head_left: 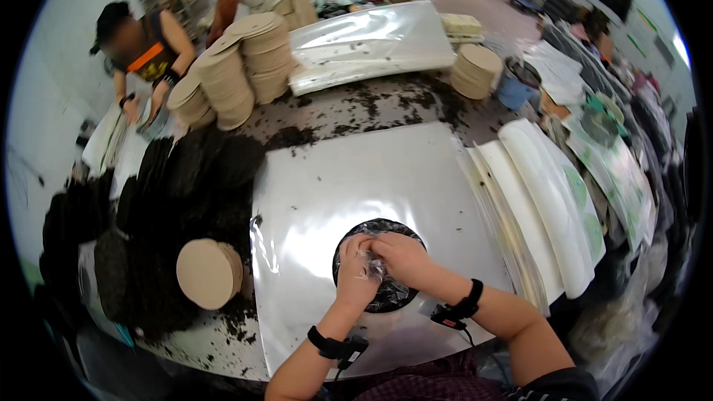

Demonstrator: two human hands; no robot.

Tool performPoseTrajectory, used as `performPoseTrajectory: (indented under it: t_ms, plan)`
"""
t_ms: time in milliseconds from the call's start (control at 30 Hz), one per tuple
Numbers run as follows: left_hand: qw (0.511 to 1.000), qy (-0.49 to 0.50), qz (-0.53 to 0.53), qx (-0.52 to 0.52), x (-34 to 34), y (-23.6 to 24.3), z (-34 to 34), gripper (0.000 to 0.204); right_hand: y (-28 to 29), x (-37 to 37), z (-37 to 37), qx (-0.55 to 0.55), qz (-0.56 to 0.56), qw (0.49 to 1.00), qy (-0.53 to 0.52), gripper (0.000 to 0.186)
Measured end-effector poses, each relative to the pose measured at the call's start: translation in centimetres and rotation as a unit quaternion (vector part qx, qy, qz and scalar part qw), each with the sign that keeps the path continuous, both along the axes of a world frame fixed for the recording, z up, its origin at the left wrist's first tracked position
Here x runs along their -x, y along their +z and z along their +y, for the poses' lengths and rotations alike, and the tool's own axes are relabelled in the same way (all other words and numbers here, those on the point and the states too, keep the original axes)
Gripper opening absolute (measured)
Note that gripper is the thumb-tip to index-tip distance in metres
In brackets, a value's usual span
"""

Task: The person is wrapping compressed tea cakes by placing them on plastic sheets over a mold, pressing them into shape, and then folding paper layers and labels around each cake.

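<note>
A black round disc (394, 297) with clear crinkled plastic (375, 271) on it lies on a shiny silvery sheet (319, 171). My left hand (356, 271) is over the disc, its fingers closed on the crinkled plastic. My right hand (397, 252) comes in from the right, fingers bent and pressed together on the same plastic, close against the left fingertips. Both wrists wear black straps with small devices and cables. A short stack of beige round discs (204, 273) stands left of the sheet, beside piles of dark, flaky slabs (148, 193).
Beige disc stacks (252, 59) and a clear wrapped pile (371, 44) line the back. Two co-workers (148, 52) are at upper left. Layered white sheets (542, 208) edge the right, with a blue bucket (512, 93) behind them. Dark crumbs speckle the table (349, 104).
</note>
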State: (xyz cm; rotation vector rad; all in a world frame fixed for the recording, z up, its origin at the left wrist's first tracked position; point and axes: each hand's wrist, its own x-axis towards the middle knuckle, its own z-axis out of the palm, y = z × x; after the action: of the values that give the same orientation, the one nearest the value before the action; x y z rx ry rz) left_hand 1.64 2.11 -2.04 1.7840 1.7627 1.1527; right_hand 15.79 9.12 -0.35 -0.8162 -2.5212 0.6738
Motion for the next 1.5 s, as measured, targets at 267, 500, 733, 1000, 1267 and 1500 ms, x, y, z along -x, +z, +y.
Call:
performPoseTrajectory:
  t_ms: [267, 500, 733, 1000, 1267, 1500]
  plan:
    - [0.981, -0.155, 0.115, -0.002, 0.6, -0.5, 1.4, 0.085, 3.7, -5.9, 0.5, 0.024, 0.011, 0.999, 0.046, 0.039]
    - [0.956, -0.105, 0.257, 0.093, -3.2, -0.3, 2.1, 0.086, 0.4, -18.2, 1.3, -0.065, 0.059, 0.989, -0.117, 0.029]
    - [0.966, -0.106, 0.218, 0.084, -3.7, -1.2, 2.0, 0.084, -1.5, -48.8, 4.5, 0.142, -0.088, 0.766, -0.62, 0.049]
    - [0.967, -0.102, 0.216, 0.091, -4.2, -1.1, 1.8, 0.083, -5.2, -39.5, 9.7, -0.311, -0.19, 0.814, -0.452, 0.027]
    - [0.968, -0.1, 0.211, 0.09, -4.1, -1.5, 1.9, 0.082, 1.4, -46.4, 12.4, -0.212, 0.173, 0.762, -0.587, 0.017]
    - [0.984, -0.112, 0.133, 0.049, -1.8, -1.3, 0.5, 0.099, 6.8, -34.9, 6.8, -0.025, 0.457, 0.735, -0.5, 0.045]
